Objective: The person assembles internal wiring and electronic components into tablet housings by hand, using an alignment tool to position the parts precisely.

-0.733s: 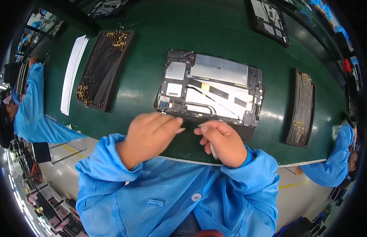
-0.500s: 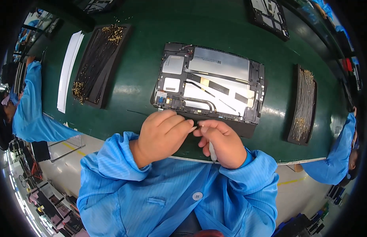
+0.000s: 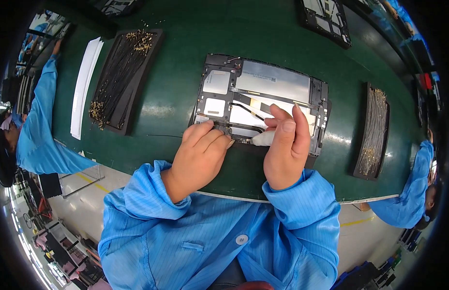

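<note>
An opened tablet-like device [image 3: 276,73], its silver plates and dark ribbon strips showing, rests on the table before me. My left hand [image 3: 199,153] is closed at its near left edge, fingertips down on the inner parts. A thin black cable [image 3: 161,136] trails leftward from under this hand; its other end is hidden by my fingers. My right hand [image 3: 286,152] is over the near edge, some fingers raised and spread. It holds a white tool [image 3: 263,139], low beside the thumb, its narrow tip toward the device's near edge.
On the left lie a dark tray [image 3: 154,48] of black cables with gold ends and a long white sheet [image 3: 86,87]. A second tray [image 3: 386,130] on the right holds grey cables. Another opened device [image 3: 326,21] is far right. People in blue sit at both sides.
My hands have separated from their pinch in front of the device. The left has moved onto its near edge; the right has lifted, its fingers spreading, the white tool turned toward the device.
</note>
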The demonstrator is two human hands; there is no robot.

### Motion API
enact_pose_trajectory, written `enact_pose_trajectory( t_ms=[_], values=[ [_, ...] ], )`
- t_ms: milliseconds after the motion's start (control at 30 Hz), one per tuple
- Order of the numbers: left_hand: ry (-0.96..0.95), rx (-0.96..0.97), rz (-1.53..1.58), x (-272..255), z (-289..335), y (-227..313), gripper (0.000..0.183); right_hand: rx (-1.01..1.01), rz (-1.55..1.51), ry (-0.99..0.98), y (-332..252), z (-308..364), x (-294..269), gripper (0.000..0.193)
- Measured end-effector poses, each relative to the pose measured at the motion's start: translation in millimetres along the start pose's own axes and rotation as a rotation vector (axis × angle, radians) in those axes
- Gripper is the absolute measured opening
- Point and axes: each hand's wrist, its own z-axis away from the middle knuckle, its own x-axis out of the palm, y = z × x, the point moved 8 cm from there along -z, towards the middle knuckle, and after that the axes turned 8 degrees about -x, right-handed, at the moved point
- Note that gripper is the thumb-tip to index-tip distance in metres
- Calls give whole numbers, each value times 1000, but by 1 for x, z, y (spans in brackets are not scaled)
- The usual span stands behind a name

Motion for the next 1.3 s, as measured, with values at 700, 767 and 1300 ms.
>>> enact_pose_trajectory(
  t_ms=[700,767,1300],
  values=[
    [-123,10,-66,4,-13,6,18,-351,544,-349,-27,-7,28,21],
    [-55,90,53,2,-11,5,18,-366,442,-690,-29,-5,57,16],
    [-43,87,-141,6,8,6,16,-175,223,-356,-16,-6,31,21]
  ],
)
